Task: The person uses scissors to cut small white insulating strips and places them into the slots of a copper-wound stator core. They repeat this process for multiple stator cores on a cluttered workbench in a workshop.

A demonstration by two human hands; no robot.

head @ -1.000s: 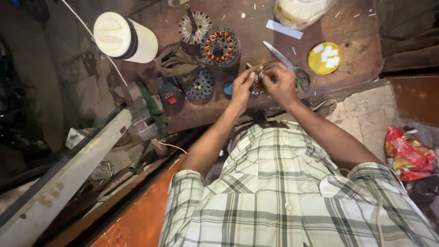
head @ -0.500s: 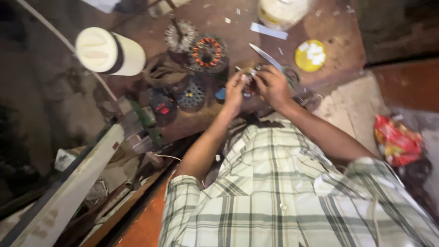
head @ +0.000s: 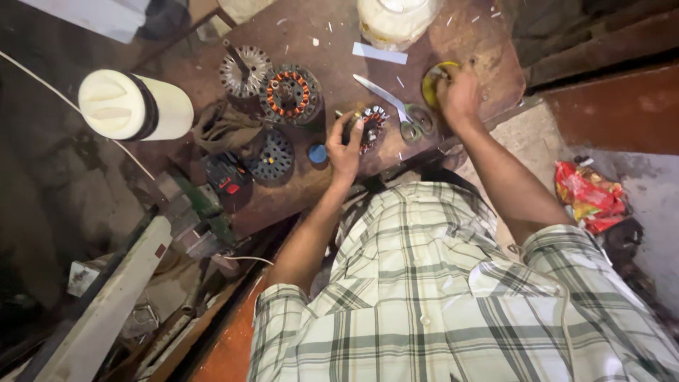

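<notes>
Lying far left on its side: a white cylindrical canister (head: 133,106) with a dark band, resting at the edge of the brown worktable (head: 297,32). Sitting next along the table — a silvery finned rotor disc (head: 243,70), then a wound stator with orange-tipped copper coils (head: 290,93), and below them a dark slotted stator core (head: 272,157) beside a small black-and-red part (head: 225,177). Resting just right of that core, a little blue cap (head: 317,153). Gripping now: left hand (head: 344,145), fingers curled around a small wound stator (head: 370,126), holding it just above the tabletop near the front edge, thumb pressing its near side. Lying just beyond, scissors (head: 396,110) with pale blades, handles pointing toward the front edge. Reaching out at the right: right hand (head: 458,95), fingers bunched down onto a yellow roll of tape (head: 433,79) — exact pinch impossible to tell. Standing at the back, a pale plastic jar (head: 395,20). Lying far right off the table, a red crumpled wrapper (head: 590,194).
</notes>
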